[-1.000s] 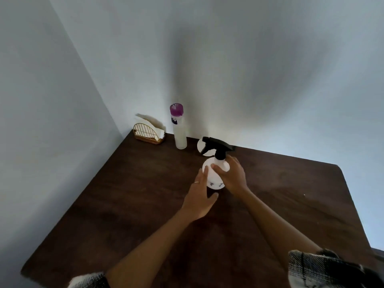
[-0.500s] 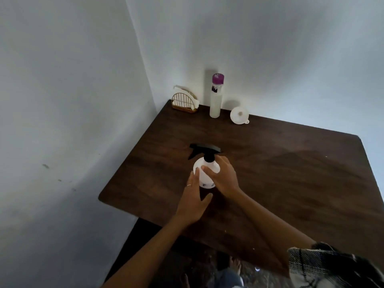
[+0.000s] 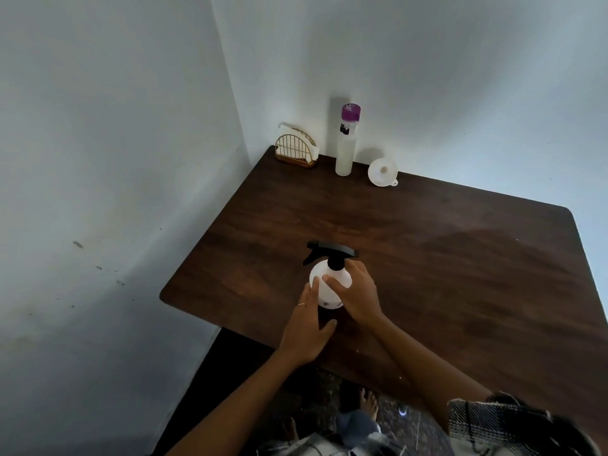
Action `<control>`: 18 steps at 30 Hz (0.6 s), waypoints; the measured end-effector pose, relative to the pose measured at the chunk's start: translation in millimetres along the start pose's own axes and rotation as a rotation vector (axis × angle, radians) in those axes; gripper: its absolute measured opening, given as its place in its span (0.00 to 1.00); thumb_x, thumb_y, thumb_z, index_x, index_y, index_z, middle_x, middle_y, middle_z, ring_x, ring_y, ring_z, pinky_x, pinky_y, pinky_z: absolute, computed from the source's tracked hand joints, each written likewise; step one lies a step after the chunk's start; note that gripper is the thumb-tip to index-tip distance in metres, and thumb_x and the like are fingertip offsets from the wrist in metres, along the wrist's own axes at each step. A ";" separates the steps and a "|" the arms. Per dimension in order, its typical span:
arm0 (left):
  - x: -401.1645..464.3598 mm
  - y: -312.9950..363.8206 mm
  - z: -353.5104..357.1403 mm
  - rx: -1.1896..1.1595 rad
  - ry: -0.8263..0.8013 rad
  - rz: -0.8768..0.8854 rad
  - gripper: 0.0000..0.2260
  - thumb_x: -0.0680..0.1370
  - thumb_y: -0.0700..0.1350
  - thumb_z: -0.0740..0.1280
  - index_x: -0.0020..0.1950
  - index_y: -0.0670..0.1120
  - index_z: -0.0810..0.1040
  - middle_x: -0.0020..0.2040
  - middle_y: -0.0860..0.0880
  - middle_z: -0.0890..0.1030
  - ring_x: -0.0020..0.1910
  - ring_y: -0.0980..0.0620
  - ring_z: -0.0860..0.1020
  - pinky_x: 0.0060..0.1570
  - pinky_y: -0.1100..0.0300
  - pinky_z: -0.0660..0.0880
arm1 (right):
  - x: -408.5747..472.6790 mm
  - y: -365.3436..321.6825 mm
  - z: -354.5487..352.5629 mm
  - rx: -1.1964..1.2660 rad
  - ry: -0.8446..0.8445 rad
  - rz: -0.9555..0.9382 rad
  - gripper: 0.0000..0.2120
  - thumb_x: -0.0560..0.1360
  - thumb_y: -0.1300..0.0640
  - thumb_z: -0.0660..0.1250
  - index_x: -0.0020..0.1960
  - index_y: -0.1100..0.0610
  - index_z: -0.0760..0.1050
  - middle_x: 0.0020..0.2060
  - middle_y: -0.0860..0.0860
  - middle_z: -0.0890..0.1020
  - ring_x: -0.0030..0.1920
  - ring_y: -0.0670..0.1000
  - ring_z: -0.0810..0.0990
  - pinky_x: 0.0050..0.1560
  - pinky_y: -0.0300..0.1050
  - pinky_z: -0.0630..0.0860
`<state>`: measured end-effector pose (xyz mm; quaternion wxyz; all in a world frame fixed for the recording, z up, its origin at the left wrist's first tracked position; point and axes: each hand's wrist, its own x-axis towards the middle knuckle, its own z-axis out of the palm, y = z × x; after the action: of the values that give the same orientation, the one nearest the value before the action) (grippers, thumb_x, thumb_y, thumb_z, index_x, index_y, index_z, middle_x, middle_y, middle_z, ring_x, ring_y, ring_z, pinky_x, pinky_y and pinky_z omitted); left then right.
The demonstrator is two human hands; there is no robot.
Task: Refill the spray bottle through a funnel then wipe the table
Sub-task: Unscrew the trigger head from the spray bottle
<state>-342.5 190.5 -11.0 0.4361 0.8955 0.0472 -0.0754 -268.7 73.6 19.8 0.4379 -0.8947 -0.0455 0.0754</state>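
A white spray bottle (image 3: 329, 281) with a black trigger head stands upright on the dark wooden table (image 3: 444, 264), near its front left edge. My right hand (image 3: 357, 292) wraps around the bottle's right side. My left hand (image 3: 307, 327) rests its fingers against the lower left side of the bottle. At the far back stand a tall clear bottle (image 3: 346, 143) with a purple cap and a white funnel (image 3: 382, 172), which lies on its side.
A gold wire napkin holder (image 3: 296, 149) with white napkins sits in the far left corner against the wall. White walls border the table's back and left. Below the front edge, my bare feet and the dark floor show.
The spray bottle and both hands have come from the back of the table toward the front edge. The camera has tilted down and pulled back; the funnel now shows in full.
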 end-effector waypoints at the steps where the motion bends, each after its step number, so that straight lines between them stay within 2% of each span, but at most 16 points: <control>1: 0.2 0.1 1.5 0.008 0.003 0.002 0.40 0.76 0.50 0.66 0.77 0.53 0.40 0.78 0.49 0.50 0.76 0.51 0.56 0.69 0.60 0.58 | 0.9 0.5 -0.4 -0.005 -0.001 0.000 0.24 0.74 0.47 0.68 0.67 0.55 0.70 0.65 0.50 0.72 0.61 0.49 0.73 0.58 0.43 0.69; 3: 0.3 0.0 4.4 0.040 0.023 -0.009 0.40 0.76 0.52 0.66 0.77 0.53 0.41 0.78 0.49 0.49 0.76 0.50 0.56 0.70 0.59 0.58 | 2.1 0.5 -0.8 -0.017 -0.014 -0.005 0.25 0.73 0.47 0.68 0.67 0.54 0.70 0.65 0.50 0.71 0.62 0.50 0.72 0.59 0.44 0.70; 6: 2.8 3.1 6.7 0.143 0.121 -0.050 0.40 0.75 0.58 0.65 0.77 0.51 0.44 0.78 0.48 0.49 0.76 0.49 0.56 0.72 0.50 0.59 | 3.8 0.0 -1.6 0.008 -0.040 -0.007 0.24 0.71 0.46 0.70 0.64 0.53 0.71 0.64 0.50 0.71 0.62 0.50 0.71 0.61 0.47 0.71; 10: 22.2 12.0 3.0 0.220 0.216 -0.078 0.45 0.68 0.71 0.58 0.77 0.51 0.46 0.78 0.50 0.53 0.76 0.51 0.56 0.71 0.44 0.62 | 4.6 -6.9 -6.9 0.164 -0.011 0.022 0.25 0.66 0.46 0.75 0.58 0.51 0.69 0.57 0.46 0.70 0.57 0.46 0.70 0.58 0.43 0.71; 12: 37.7 18.0 0.6 0.272 0.203 -0.077 0.43 0.69 0.68 0.62 0.76 0.50 0.49 0.77 0.50 0.56 0.76 0.51 0.56 0.71 0.44 0.61 | 5.3 -14.2 -10.7 0.266 0.018 0.007 0.25 0.65 0.49 0.77 0.56 0.48 0.68 0.55 0.45 0.71 0.55 0.44 0.72 0.53 0.36 0.71; 15: 57.8 17.4 0.9 0.306 0.180 -0.040 0.35 0.72 0.60 0.67 0.74 0.49 0.58 0.73 0.51 0.65 0.73 0.53 0.62 0.69 0.46 0.65 | 9.1 -24.5 -13.4 0.314 0.077 -0.035 0.21 0.66 0.54 0.77 0.53 0.51 0.70 0.50 0.48 0.76 0.50 0.44 0.76 0.48 0.33 0.72; 18: 64.3 15.8 1.5 0.277 0.139 -0.022 0.31 0.72 0.55 0.68 0.72 0.48 0.62 0.71 0.51 0.68 0.71 0.54 0.65 0.67 0.50 0.68 | 11.6 -31.8 -17.3 0.296 0.110 -0.025 0.16 0.67 0.57 0.75 0.50 0.53 0.71 0.43 0.43 0.76 0.43 0.38 0.75 0.41 0.27 0.71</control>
<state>-277.0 180.8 -11.1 0.3031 0.9496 0.0763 -0.0238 -254.7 81.3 54.3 0.5678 -0.8225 -0.0211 0.0267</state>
